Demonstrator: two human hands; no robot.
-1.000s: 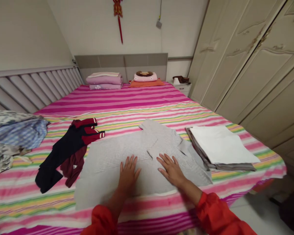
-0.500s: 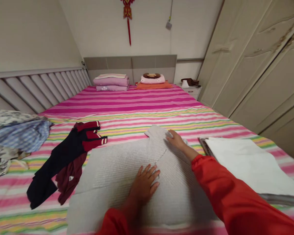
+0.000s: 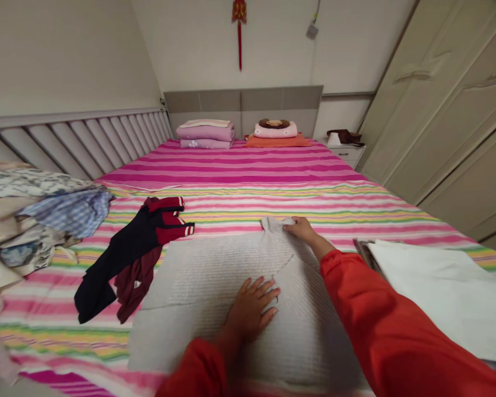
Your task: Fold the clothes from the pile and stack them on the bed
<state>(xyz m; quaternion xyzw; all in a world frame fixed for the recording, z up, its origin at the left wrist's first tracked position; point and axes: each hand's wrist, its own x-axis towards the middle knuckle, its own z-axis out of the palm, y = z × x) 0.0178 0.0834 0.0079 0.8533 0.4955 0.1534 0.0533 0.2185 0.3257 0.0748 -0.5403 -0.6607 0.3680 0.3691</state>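
Observation:
A light grey ribbed garment (image 3: pixel 198 275) lies spread on the striped bed in front of me. My left hand (image 3: pixel 250 309) rests flat on its middle, fingers spread. At the garment's far edge, my right hand (image 3: pixel 301 229) pinches a small sleeve-like or collar-like piece of it between thumb and fingers. That piece looks bunched and slightly raised. Red sleeves cover both my forearms, and the right one hides part of the garment's right side.
Dark navy and maroon clothes (image 3: pixel 128 248) lie to the left, beyond them a heap of mixed clothes (image 3: pixel 66 209). Folded white cloth (image 3: pixel 434 292) lies on the right. Folded bedding (image 3: pixel 206 132) and a pink pillow (image 3: pixel 275 131) sit by the headboard. A wardrobe (image 3: pixel 438 110) stands at right.
My right hand has closed on the garment's far piece, which is now gathered where it lay flatter before. My left hand stays pressed on the cloth. The view has swung slightly left.

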